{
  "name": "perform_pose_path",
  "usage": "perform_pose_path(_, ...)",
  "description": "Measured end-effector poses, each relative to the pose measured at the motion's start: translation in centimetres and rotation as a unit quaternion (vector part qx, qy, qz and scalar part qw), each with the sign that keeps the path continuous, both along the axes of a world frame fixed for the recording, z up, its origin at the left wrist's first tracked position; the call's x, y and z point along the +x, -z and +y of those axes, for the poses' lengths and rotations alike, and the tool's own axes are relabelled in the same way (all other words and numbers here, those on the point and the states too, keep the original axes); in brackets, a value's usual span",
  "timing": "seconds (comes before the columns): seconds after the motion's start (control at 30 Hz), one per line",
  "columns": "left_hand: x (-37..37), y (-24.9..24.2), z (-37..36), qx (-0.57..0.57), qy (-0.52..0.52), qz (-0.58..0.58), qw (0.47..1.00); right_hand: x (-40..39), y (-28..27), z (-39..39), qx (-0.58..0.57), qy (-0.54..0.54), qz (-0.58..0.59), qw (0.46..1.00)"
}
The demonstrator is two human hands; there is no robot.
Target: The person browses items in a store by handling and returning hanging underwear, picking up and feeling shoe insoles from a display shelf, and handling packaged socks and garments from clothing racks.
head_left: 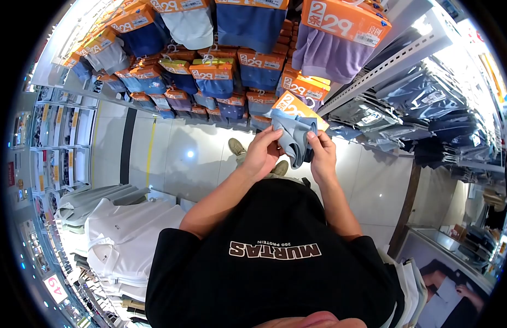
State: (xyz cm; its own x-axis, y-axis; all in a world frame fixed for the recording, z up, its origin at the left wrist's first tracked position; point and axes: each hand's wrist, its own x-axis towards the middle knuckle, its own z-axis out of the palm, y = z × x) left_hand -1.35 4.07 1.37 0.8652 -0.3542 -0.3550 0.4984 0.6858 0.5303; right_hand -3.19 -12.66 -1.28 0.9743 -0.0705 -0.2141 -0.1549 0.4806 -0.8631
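Note:
In front of my chest, both hands hold a pair of light grey-blue underpants (292, 133), bunched and partly folded over. My left hand (262, 154) pinches the fabric at its left edge between thumb and fingers. On the other side my right hand (323, 157) grips it, the thumb on top and the other fingers partly hidden behind. An orange and white card (298, 105) shows at the top end of the underpants. Darker fabric peeks out below, beside my right fingers.
Racks of underpants on orange cards (212, 71) hang ahead, with a purple pair (333, 54) nearest. Folded dark clothes (428, 98) fill shelves on the right. White shirts (127, 235) lie at lower left. My shoes (237, 146) stand on the tiled floor (188, 147).

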Motion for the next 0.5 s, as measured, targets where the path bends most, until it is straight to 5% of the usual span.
perform_pose_path(0.1, 0.0, 0.8, 0.2, 0.016, -0.007, 0.003, 1.0, 0.0, 0.0, 0.1, 0.014, 0.013, 0.011, 1.0)
perform_pose_path(0.3, -0.2, 0.4, 0.1, 0.064, 0.017, 0.023, 0.998, -0.5, -0.1, 0.4, -0.25, 0.033, -0.11, 0.961)
perform_pose_path(0.5, -0.2, 0.4, -0.3, 0.098, 0.021, 0.026, 0.995, -0.6, -0.6, -0.1, -0.252, 0.019, -0.114, 0.961)
